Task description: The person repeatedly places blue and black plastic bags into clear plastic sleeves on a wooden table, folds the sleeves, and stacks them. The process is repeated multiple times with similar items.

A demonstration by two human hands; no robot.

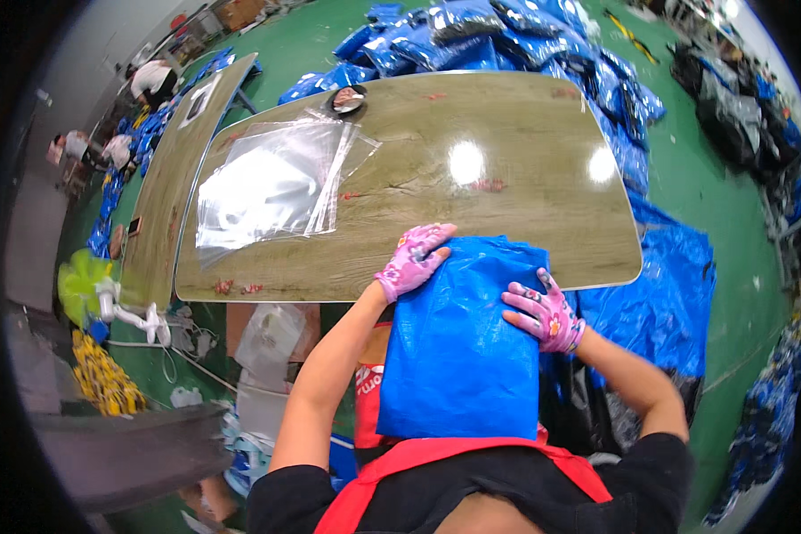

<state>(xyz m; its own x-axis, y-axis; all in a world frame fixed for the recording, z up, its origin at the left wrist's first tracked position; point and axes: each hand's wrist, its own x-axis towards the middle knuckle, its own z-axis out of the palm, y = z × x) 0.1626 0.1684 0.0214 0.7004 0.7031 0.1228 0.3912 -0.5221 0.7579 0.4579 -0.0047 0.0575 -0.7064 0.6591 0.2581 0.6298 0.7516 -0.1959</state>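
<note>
A folded blue plastic sheet lies partly over the near edge of the wood-patterned table and reaches down to my red apron. My left hand, in a pink flowered glove with bare fingertips, rests at the sheet's upper left edge. Flat on its right side, fingers spread, is my right hand in a matching glove. Neither hand visibly grips the sheet. Clear plastic bags are spread in a pile on the table's left part, with a small round black dish behind them.
Packed blue bundles are heaped beyond the table. More blue sheeting hangs at its right corner. A second table adjoins on the left, near a green fan. Two people work at the far left. Black bundles lie far right.
</note>
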